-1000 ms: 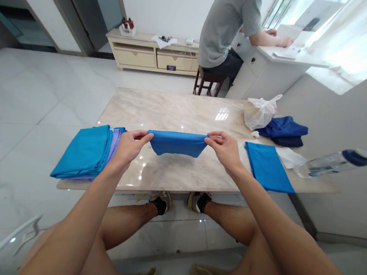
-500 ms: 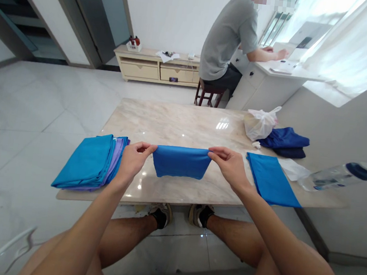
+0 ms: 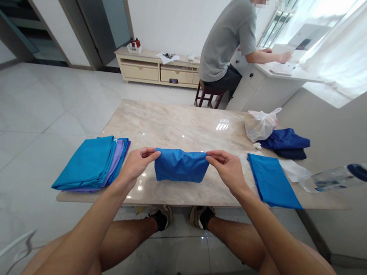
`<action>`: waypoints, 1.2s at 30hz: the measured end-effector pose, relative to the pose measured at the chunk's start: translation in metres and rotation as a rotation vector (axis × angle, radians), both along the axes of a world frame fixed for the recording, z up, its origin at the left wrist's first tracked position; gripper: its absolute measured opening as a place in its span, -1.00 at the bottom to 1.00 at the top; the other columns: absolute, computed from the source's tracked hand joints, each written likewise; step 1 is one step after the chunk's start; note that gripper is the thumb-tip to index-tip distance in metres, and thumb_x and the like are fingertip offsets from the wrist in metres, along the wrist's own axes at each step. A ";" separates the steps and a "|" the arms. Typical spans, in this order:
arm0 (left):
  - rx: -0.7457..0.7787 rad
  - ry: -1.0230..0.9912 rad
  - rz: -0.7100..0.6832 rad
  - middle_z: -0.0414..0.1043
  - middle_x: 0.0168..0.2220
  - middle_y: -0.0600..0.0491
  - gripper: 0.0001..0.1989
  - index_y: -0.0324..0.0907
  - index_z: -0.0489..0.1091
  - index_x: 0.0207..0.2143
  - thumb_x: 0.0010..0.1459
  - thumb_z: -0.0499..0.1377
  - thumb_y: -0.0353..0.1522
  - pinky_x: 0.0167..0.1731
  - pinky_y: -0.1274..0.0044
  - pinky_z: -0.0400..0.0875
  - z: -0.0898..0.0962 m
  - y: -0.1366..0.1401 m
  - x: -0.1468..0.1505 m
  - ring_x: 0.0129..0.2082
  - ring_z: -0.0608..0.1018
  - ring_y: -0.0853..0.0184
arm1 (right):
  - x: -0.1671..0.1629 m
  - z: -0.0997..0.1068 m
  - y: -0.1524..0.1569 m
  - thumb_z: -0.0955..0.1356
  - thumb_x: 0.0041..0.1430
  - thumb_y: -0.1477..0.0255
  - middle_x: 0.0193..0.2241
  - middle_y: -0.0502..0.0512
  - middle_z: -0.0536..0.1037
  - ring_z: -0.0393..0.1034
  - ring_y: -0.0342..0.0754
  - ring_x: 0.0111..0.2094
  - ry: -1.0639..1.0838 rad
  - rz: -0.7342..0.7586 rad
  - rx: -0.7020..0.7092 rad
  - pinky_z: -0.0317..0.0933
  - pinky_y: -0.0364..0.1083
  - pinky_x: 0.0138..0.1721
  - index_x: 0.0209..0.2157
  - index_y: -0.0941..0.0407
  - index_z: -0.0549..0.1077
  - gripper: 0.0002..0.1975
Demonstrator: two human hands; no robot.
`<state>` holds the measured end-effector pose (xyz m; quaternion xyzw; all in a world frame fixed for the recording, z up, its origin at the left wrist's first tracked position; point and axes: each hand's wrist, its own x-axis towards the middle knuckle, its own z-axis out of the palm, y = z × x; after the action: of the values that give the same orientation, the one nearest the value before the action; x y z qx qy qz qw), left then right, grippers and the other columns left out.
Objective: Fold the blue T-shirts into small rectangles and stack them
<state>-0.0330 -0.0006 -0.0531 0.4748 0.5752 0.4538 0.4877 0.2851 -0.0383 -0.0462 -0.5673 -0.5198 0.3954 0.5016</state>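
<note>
A small folded blue cloth (image 3: 181, 167) hangs between my two hands over the marble-patterned table (image 3: 172, 121). My left hand (image 3: 138, 162) pinches its upper left corner between thumb and fingers. The upper right corner is pinched by my right hand (image 3: 228, 167). Its top edge sags slightly and shows wrinkles. To the left of my left hand lies a stack of folded teal cloths (image 3: 84, 161), with purple and blue layers showing at its side. A folded blue cloth (image 3: 273, 181) lies flat to the right of my right hand.
At the table's right end stand a tied white plastic bag (image 3: 260, 125), a dark blue fabric heap (image 3: 284, 142), a white tissue (image 3: 295, 171) and a clear bottle (image 3: 341, 178) lying tilted. Beyond the table a person (image 3: 229, 41) sits on a stool at a white desk by the window.
My hands have drawn slightly closer and a little lower, and the cloth's taut top edge has slackened into wrinkles. The seated person's hand has shifted on the desk.
</note>
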 end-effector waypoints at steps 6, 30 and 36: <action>0.059 0.048 -0.019 0.74 -0.23 -0.11 -0.42 -0.17 0.69 -0.24 -0.15 0.58 0.06 -0.06 0.28 0.61 -0.003 -0.001 -0.001 -0.11 0.71 0.03 | -0.003 0.002 0.000 0.64 0.07 0.06 -0.26 0.18 0.79 0.72 0.18 -0.15 -0.004 -0.025 0.018 0.59 0.07 -0.07 -0.17 0.08 0.74 -0.57; 0.388 0.075 -0.037 0.70 0.00 -0.11 -0.75 -0.09 0.42 -0.21 0.30 0.33 -0.14 0.22 0.26 0.49 0.009 -0.006 0.009 0.14 0.67 0.07 | -0.001 0.013 -0.009 0.46 0.35 0.24 -0.27 0.17 0.70 0.56 0.12 -0.26 -0.531 -0.064 0.271 0.48 0.10 -0.09 -0.23 0.01 0.72 -0.81; 0.379 0.184 0.003 0.51 -0.34 0.10 -0.71 -0.07 0.36 -0.25 0.29 0.31 -0.09 -0.20 0.46 0.49 0.002 -0.008 0.005 -0.29 0.60 0.27 | -0.002 0.009 -0.007 0.45 0.36 0.17 -0.17 0.16 0.72 0.62 0.15 -0.07 -0.369 -0.058 0.242 0.48 0.13 0.06 -0.23 0.02 0.59 -0.78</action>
<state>-0.0278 -0.0088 -0.0509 0.5965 0.5224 0.5093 0.3346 0.2827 -0.0457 -0.0373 -0.5804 -0.6298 0.2049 0.4737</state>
